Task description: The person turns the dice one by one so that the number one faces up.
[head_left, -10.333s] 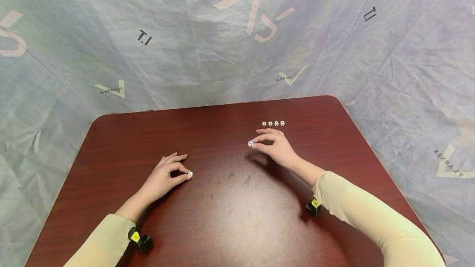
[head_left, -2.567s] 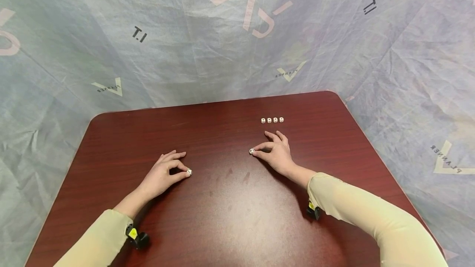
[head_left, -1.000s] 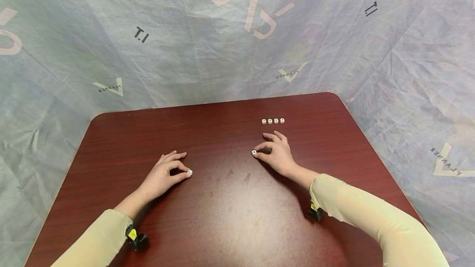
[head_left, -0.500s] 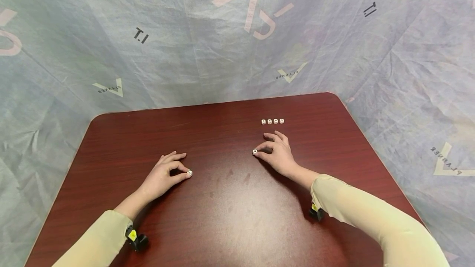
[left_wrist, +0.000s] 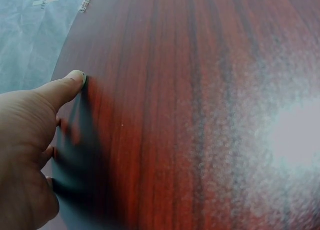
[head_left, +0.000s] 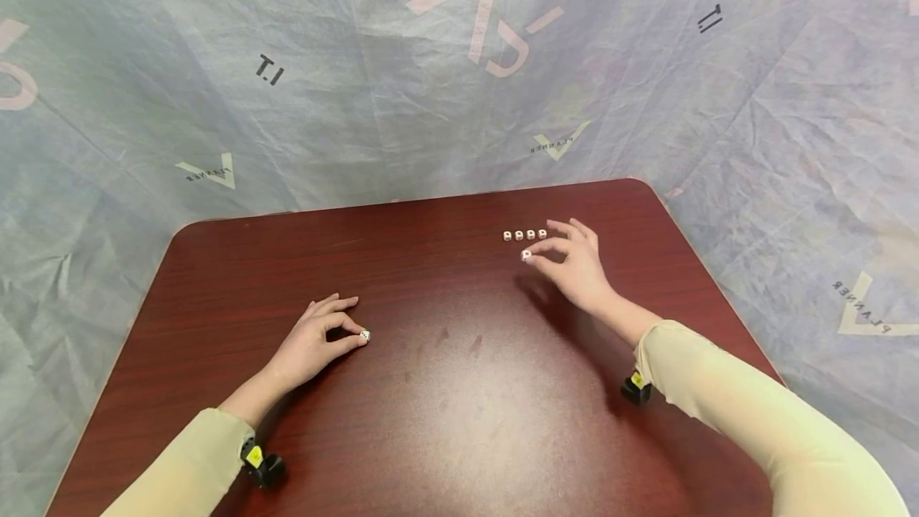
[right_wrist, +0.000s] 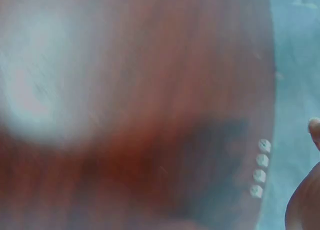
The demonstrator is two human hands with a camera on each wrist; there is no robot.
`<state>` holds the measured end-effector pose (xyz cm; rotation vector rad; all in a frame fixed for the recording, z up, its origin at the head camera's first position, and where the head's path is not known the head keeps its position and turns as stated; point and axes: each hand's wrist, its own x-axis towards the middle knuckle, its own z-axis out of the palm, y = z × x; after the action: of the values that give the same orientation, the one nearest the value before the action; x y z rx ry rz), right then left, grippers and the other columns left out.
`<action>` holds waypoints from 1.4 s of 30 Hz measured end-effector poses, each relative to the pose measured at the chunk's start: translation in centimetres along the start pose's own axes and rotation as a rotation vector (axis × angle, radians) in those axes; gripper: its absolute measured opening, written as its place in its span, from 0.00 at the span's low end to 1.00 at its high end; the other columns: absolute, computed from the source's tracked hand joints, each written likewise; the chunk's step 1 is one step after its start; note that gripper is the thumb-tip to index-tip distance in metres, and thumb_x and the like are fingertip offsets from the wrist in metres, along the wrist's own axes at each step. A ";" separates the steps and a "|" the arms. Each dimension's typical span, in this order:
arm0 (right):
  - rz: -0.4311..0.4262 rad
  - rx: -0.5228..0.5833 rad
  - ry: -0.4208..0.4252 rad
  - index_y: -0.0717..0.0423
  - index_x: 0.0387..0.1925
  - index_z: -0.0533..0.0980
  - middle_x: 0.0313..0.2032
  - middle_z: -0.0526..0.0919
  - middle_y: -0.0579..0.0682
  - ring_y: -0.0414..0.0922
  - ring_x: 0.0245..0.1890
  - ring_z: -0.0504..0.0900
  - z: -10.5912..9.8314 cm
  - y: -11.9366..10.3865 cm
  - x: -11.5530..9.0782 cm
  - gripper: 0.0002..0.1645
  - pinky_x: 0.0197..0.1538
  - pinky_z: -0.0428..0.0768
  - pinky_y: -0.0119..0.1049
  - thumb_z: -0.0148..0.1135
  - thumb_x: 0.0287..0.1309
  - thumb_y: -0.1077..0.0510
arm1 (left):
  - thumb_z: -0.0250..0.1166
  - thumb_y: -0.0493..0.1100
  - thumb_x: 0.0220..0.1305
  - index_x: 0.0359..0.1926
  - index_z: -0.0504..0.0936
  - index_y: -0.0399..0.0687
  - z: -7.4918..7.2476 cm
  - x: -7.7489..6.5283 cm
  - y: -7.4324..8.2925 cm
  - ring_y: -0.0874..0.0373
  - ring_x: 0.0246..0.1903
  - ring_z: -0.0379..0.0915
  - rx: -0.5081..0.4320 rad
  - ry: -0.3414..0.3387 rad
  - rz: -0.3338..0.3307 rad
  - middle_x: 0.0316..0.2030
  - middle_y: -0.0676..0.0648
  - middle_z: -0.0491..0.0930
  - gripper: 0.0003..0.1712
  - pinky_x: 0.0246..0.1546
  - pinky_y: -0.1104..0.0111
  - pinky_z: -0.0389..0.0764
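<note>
My left hand pinches a white die between thumb and forefinger, low over the left middle of the table. In the left wrist view the thumb hides nearly all of that die. Farther back on the right, my right hand holds another white die at its fingertips, the other fingers spread. This die is just in front of a short row of white dice, each with a single dark spot on top. In the right wrist view, the row of dice shows beside the blurred table edge.
The dark red wood-grain table has rounded far corners and a bright glare in front. Grey printed fabric hangs behind and along both sides. A black wrist camera sits below the left cuff, another wrist camera below the right.
My right hand has lifted its die from the table and carried it back and to the right, towards the row. The left hand has stayed in place, still pinching its die.
</note>
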<state>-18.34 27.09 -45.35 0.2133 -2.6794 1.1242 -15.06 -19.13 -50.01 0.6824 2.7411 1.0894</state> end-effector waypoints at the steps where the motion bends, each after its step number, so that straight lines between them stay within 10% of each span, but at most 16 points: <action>1: -0.005 0.001 0.018 0.50 0.37 0.89 0.68 0.72 0.60 0.60 0.76 0.49 -0.5 0.1 0.3 0.08 0.75 0.45 0.60 0.78 0.57 0.52 | 0.75 0.49 0.64 0.39 0.90 0.63 0.0 0.0 0.0 0.38 0.76 0.50 0.001 0.000 0.000 0.70 0.43 0.71 0.04 0.75 0.37 0.42; 14: 0.056 -0.031 0.088 0.57 0.42 0.89 0.66 0.73 0.64 0.62 0.74 0.54 -4.5 3.5 4.2 0.12 0.74 0.43 0.58 0.74 0.61 0.54 | 0.75 0.49 0.63 0.39 0.90 0.64 0.1 0.0 -0.1 0.38 0.76 0.50 -0.001 -0.001 -0.004 0.70 0.43 0.71 0.04 0.75 0.38 0.41; 25: 0.088 -0.162 -0.009 0.57 0.41 0.89 0.48 0.86 0.61 0.57 0.70 0.65 -3.6 5.9 6.1 0.12 0.75 0.42 0.56 0.72 0.64 0.53 | 0.75 0.49 0.64 0.38 0.89 0.64 -0.1 0.0 0.3 0.37 0.76 0.49 -0.004 -0.010 -0.015 0.70 0.42 0.71 0.03 0.75 0.38 0.40; 42: 0.165 -0.254 -0.082 0.53 0.42 0.89 0.63 0.76 0.65 0.68 0.73 0.52 -1.7 8.0 6.3 0.12 0.69 0.52 0.69 0.70 0.65 0.50 | 0.76 0.48 0.62 0.37 0.90 0.64 -0.1 0.1 0.2 0.37 0.76 0.50 -0.005 0.000 -0.011 0.69 0.43 0.72 0.04 0.75 0.38 0.41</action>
<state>-25.95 33.56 -47.98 -0.0063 -2.9233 0.8199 -15.08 -19.05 -49.79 0.6652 2.7380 1.0941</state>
